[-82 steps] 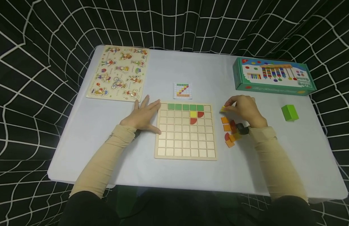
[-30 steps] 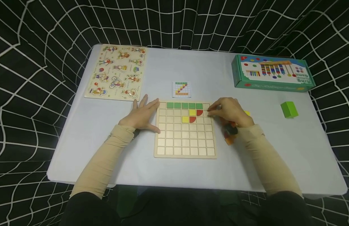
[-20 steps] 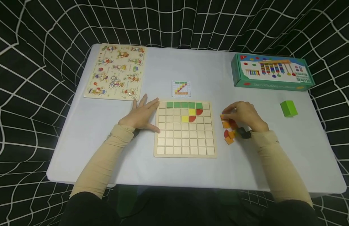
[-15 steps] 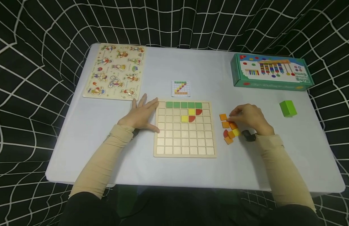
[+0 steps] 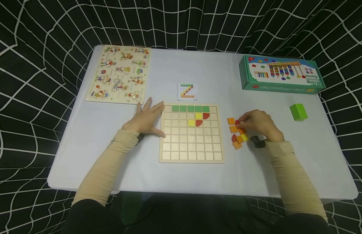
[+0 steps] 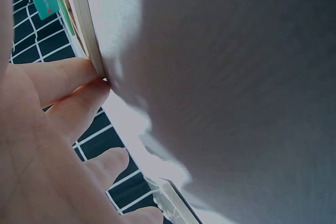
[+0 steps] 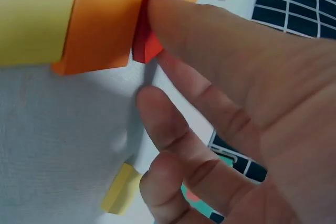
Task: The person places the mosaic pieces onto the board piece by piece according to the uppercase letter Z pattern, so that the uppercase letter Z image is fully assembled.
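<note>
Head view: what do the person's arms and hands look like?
The left hand and right hand are ungloved. Creased beige sleeves cover the forearms to the wrists, with black sleeves above. A small black device sits at the right wrist.

A wide white table with rounded corners (image 5: pixel 216 71) stands in the middle. Behind it and on both sides hang soft black walls (image 5: pixel 170 22) with a white string net (image 5: pixel 203 13) that makes lots of squares, some stretched and wavy. Below the table's near edge it is very dark, with a dull green patch (image 5: pixel 130 211). In the left wrist view, a big grey shadow (image 6: pixel 236 103) covers much of the bright tabletop.
</note>
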`<state>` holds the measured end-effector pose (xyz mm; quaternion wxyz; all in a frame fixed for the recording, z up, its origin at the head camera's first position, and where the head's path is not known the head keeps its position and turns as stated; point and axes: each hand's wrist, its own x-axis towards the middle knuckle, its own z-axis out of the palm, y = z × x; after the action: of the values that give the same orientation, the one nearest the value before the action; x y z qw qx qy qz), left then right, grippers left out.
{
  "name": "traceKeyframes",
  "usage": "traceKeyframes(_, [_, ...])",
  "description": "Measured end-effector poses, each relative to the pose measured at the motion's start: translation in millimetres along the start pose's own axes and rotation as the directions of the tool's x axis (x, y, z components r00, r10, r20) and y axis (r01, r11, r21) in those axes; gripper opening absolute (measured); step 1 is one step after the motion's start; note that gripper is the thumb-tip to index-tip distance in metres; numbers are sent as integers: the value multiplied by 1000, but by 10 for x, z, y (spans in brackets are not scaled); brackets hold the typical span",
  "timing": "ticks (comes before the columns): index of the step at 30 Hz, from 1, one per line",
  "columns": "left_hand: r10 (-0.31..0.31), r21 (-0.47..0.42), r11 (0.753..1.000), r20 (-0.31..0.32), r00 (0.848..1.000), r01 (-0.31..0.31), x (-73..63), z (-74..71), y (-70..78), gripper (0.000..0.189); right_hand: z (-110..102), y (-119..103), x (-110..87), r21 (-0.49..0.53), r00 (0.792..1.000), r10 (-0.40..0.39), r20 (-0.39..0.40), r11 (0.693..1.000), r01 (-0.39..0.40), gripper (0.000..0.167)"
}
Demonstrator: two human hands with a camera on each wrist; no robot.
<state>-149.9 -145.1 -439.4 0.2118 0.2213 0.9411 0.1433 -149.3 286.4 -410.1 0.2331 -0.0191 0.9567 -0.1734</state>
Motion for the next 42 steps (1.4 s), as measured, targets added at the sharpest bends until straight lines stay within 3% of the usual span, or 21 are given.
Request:
traceKeyframes(5, [2, -4, 1000, 0, 1000, -2, -1, 0, -5, 125, 2, -26, 43, -41, 1000, -29, 0, 999, 29, 33])
traceKeyframes(14, [0, -2, 1000, 15, 1000, 0, 1, 11, -7, 125, 83, -1, 32, -57, 991, -45, -125, 998, 39, 41])
traceKeyframes(22, [0, -9, 1000, 15, 1000, 0, -7, 1, 1, 125, 102, -51, 34, 20, 974, -103, -201, 994, 109, 24])
traceKeyframes(26, [-8, -6, 1000, 19, 1000, 8, -12, -6, 3, 126, 52, -186, 51, 77, 966, -182, -182, 977, 198, 18])
traceKeyframes(32, [-8, -6, 1000, 17, 1000, 8, -32, -21, 20, 125, 79, -577, 143, 86, 924, -364, -121, 923, 375, 13])
traceKeyframes(38, [-11, -5, 1000, 31, 999, 11, -21, -24, 32, 124, 247, -1011, 236, 148, 896, -444, -26, 885, 442, 13])
traceKeyframes(42, [-15, 3, 1000, 33, 999, 15, -21, -23, 36, 125, 344, -1236, 263, 147, 866, -498, 30, 860, 490, 9])
